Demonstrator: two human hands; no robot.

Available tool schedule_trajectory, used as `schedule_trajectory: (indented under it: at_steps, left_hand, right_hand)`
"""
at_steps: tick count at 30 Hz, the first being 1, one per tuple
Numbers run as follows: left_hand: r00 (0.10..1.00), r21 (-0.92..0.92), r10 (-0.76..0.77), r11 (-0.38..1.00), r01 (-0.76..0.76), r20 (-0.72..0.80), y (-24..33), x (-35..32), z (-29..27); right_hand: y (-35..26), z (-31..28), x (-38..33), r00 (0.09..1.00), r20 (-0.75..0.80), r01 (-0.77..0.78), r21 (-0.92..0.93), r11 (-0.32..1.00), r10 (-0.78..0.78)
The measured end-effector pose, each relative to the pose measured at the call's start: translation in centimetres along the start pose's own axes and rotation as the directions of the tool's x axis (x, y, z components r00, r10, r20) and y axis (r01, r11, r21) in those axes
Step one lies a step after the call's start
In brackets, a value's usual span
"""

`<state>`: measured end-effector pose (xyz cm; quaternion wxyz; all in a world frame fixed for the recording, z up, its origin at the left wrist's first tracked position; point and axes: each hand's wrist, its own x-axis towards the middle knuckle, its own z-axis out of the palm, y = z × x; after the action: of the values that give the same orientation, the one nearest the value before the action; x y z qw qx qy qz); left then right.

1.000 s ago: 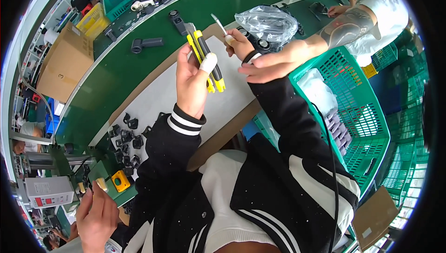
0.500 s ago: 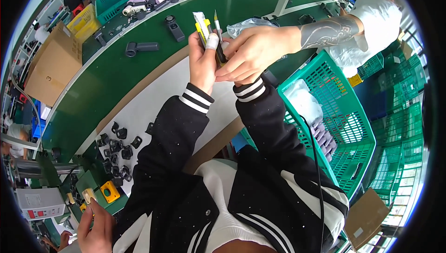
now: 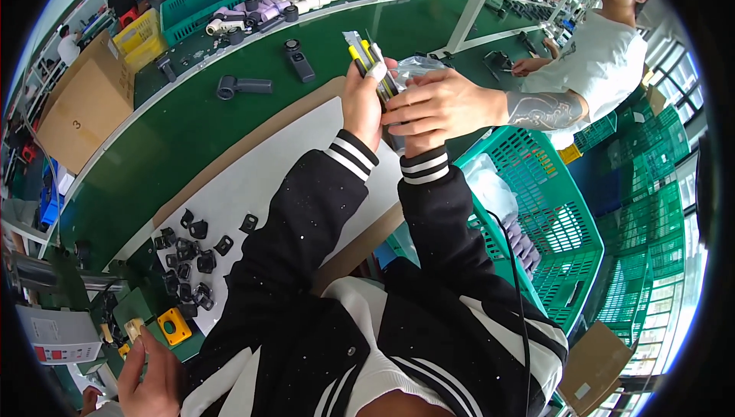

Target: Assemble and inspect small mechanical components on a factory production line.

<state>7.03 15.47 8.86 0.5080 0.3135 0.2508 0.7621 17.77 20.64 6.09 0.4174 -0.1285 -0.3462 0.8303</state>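
Yellow-and-grey utility knives (image 3: 366, 57) stand in a bundle, tilted, in my left hand (image 3: 360, 111). That hand is closed around them, with a white wrap on its thumb. My right hand (image 3: 426, 143) is close beside it, mostly hidden, so its fingers do not show. Over my right hand lies a co-worker's hand (image 3: 448, 103), reaching in from the right, its fingertips at the lower part of the bundle. Below my hands is a white sheet (image 3: 268, 172) on the green bench.
Several black plastic parts (image 3: 187, 252) lie on the sheet at left. Two dark handheld devices (image 3: 243, 85) rest farther back. A green crate (image 3: 563, 210) stands at right. At lower left, another hand (image 3: 149, 379) is near a yellow button box (image 3: 173, 327).
My hands, the knives and the co-worker's hand have shifted right and slightly down in the view. The knives lean more to the left. More of the co-worker now shows.
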Motion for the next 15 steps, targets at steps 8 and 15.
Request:
schedule_trajectory:
  at_steps: [8,15]
  left_hand:
    - [0.985,-0.186,-0.051,0.979,0.082,0.165,-1.9,0.9,1.3]
    - [0.964,-0.216,-0.082,0.966,0.140,0.254,-3.2,3.2,2.5]
  right_hand:
    - [2.3,1.4,-4.4,0.732,-0.387,0.452,-0.339,0.825,-0.560]
    - [3.2,-2.8,-5.3,0.720,-0.470,0.413,-0.301,0.859,-0.511]
